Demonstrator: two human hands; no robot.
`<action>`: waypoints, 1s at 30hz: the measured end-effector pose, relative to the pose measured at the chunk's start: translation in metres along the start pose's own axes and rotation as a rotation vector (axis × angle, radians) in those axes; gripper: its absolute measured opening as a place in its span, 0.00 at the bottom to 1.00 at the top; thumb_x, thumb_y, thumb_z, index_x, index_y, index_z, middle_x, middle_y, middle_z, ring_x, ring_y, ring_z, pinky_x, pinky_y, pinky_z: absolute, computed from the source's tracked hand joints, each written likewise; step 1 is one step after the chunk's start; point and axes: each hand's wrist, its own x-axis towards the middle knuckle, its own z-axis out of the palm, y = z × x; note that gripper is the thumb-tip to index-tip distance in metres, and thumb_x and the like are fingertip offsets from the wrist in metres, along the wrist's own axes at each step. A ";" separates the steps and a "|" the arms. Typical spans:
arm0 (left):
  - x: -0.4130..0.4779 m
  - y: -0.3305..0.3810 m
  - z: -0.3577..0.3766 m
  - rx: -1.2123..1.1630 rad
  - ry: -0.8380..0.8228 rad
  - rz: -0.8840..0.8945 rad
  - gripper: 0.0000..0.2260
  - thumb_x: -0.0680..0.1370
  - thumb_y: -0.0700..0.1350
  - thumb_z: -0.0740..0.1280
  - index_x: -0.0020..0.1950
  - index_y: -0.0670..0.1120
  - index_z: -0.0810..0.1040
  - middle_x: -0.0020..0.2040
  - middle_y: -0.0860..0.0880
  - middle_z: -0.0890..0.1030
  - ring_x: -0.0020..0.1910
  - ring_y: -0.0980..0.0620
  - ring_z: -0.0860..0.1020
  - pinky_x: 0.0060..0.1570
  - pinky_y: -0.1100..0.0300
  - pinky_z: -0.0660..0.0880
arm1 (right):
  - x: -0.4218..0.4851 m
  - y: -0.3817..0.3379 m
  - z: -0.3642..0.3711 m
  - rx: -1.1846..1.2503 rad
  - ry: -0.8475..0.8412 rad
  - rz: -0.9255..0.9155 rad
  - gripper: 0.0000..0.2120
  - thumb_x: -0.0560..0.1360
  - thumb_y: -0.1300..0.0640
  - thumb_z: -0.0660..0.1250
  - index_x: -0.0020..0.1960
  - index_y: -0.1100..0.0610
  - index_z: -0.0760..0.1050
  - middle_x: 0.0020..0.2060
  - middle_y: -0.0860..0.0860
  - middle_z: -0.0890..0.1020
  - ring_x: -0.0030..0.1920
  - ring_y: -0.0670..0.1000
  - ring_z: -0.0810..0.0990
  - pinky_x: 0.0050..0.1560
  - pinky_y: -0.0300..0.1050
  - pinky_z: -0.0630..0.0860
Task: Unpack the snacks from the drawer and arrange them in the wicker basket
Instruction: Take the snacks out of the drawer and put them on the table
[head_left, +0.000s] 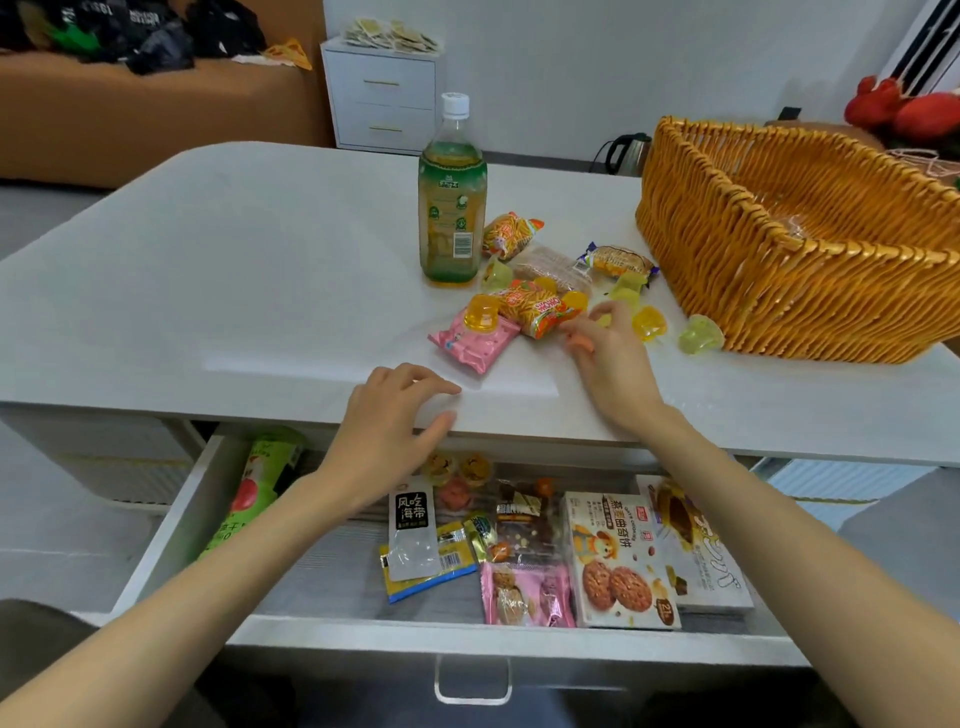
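Right hand (608, 348) slack, I read empty, over snacks (540, 312) staged ahead for wicker basket (779, 301); left hand (395, 410) relaxed, bracing table (260, 286)

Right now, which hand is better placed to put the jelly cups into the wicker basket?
Right hand: it is among the jelly cups beside the wicker basket; the left hand rests on the table edge, farther off.

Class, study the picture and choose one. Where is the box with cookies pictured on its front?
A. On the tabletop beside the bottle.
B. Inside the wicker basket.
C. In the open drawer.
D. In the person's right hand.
C: the cookie box lies flat in the open drawer, below the tabletop, next to a pink packet.
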 end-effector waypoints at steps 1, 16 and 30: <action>0.001 0.000 0.002 -0.006 0.001 -0.001 0.13 0.79 0.50 0.63 0.64 0.54 0.77 0.62 0.53 0.74 0.61 0.51 0.68 0.57 0.57 0.62 | 0.005 0.004 0.001 -0.027 -0.008 0.009 0.10 0.77 0.62 0.66 0.57 0.57 0.80 0.56 0.60 0.71 0.51 0.63 0.75 0.50 0.47 0.71; -0.041 0.011 0.017 0.258 -0.414 0.559 0.15 0.79 0.55 0.56 0.53 0.52 0.79 0.48 0.54 0.79 0.44 0.54 0.78 0.39 0.60 0.73 | -0.100 -0.057 -0.066 0.003 -0.404 -0.049 0.09 0.77 0.43 0.64 0.50 0.48 0.71 0.39 0.42 0.77 0.36 0.41 0.75 0.35 0.35 0.71; -0.041 -0.034 0.065 0.137 -0.746 -0.478 0.46 0.72 0.62 0.70 0.79 0.46 0.48 0.74 0.40 0.58 0.73 0.39 0.56 0.69 0.51 0.61 | -0.120 -0.028 0.039 -0.272 -0.919 0.062 0.38 0.77 0.40 0.62 0.78 0.53 0.49 0.76 0.54 0.58 0.76 0.57 0.55 0.75 0.54 0.57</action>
